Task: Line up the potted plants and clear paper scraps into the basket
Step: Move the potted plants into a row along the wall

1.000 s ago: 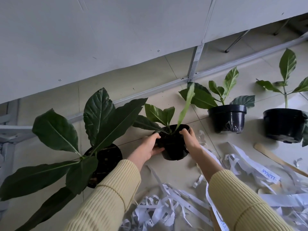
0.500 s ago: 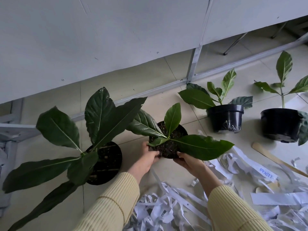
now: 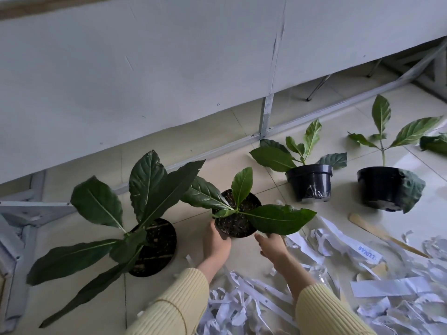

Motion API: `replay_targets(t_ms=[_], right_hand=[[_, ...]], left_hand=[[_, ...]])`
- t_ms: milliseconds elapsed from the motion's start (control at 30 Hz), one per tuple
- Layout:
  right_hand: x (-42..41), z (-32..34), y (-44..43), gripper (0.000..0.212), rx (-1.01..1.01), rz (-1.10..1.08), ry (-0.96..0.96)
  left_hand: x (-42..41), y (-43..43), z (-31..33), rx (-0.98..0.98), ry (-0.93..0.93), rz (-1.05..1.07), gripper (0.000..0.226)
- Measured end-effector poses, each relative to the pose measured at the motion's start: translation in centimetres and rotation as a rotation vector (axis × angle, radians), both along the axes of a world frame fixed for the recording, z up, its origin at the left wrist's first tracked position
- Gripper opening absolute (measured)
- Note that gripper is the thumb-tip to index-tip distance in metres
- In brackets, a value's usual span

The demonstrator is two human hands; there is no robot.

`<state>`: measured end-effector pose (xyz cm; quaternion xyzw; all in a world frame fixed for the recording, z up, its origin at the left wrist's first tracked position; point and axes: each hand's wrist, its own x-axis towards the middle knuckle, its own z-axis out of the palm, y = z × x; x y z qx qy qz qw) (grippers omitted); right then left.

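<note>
L hand (image 3: pixel 216 244) cups the small plant pot (image 3: pixel 235 217), fingers curled on its side. R hand (image 3: pixel 272 245) loosely spread just beside pot; contact unclear, leaf (image 3: pixel 280 218) hides fingertips.

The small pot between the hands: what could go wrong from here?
1. The left hand cups the small pot, while the right hand sits beside it under a leaf; one-sided support could tip it and spill soil.
2. Its leaves overlap those of the large plant; sliding it left could bend them.
3. Paper scraps lie near the pot; it might end up resting unevenly on one.
</note>
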<state>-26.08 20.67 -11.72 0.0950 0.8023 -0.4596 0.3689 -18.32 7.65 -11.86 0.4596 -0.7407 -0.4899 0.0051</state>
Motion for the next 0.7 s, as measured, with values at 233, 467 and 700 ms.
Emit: replay_targets(t_ms=[233,467,700], right_hand=[[1.3,6.5,4.0,0.049,0.019,0.118,0.207],[3.5,14.4,9.6,0.051,0.011,0.139,0.375],[6.2,20.0,14.6,0.059,0.036,0.137,0.563]], left_hand=[[2.4,3.3,5.3,-0.296,-0.036,-0.329,0.079],[5.7,7.4,12.2,-0.386,0.02,-0.436,0.097],[8.5,10.7,18.1,-0.643,0.068,-0.467,0.101]])
